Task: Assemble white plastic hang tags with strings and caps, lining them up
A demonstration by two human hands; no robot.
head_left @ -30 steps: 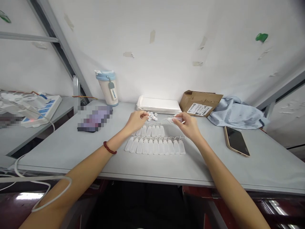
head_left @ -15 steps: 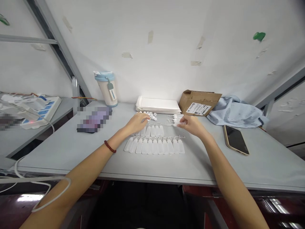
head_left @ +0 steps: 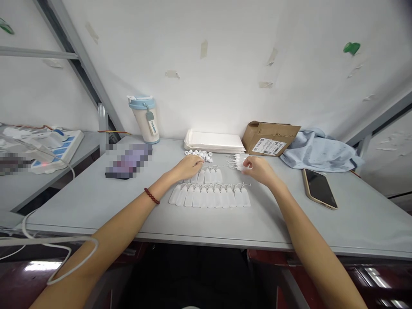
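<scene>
My left hand (head_left: 188,168) is closed, with its fingertips beside a pile of small white caps (head_left: 206,154). What those fingers hold, if anything, is hidden. My right hand (head_left: 260,168) pinches the end of a small translucent plastic bottle (head_left: 240,168) with a thin strap, at the near end of a stack of similar ones. Between and below my hands lies a long row of flat translucent bottles (head_left: 210,198) with thin looped straps. A shorter row of the same bottles (head_left: 212,176) lies behind it, partly covered by my left hand.
White flat packets (head_left: 214,140) and an opened cardboard box (head_left: 270,139) stand by the wall. To the right are a blue cloth (head_left: 317,150) and a phone (head_left: 319,189). A tumbler (head_left: 144,120) and a blurred purple item (head_left: 128,161) are on the left. A white cable (head_left: 72,240) crosses my left forearm.
My left hand has shifted slightly lower, uncovering more of the white caps. My right hand stays by the stacked bottles. The whole view has moved slightly.
</scene>
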